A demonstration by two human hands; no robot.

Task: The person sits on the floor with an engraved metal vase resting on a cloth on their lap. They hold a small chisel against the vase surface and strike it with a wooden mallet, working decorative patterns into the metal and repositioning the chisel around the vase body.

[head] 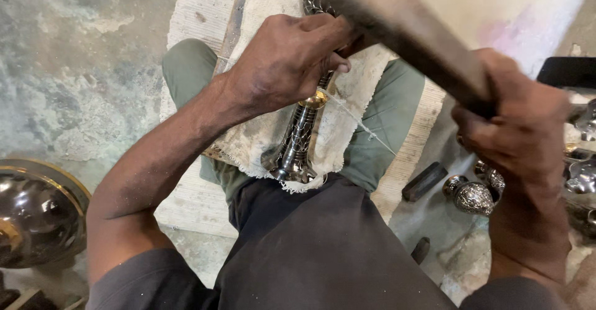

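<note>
Rough, stained concrete floor spreads around a seated person, with a frayed cream cloth (pixel 347 108) draped over their lap. On that cloth lies an engraved metal stem (pixel 298 139), dark and polished, with a brass collar near its upper end and a flared foot pointing toward the body. It looks heavy for its size, rigid, and slick where polished; the engraving and the collar likely give the surest purchase, and the cloth underneath should keep it from rolling. The left hand (pixel 285 58) is clamped over the stem's upper part, fingers curled down around it. The right hand (pixel 518 127) is closed tight on a long dark wooden tool (pixel 403 30), raised and blurred above the lap. Beside the right knee sit small engraved silver pieces (pixel 473 197); a large polished bowl (pixel 34 214) rests at far left.
</note>
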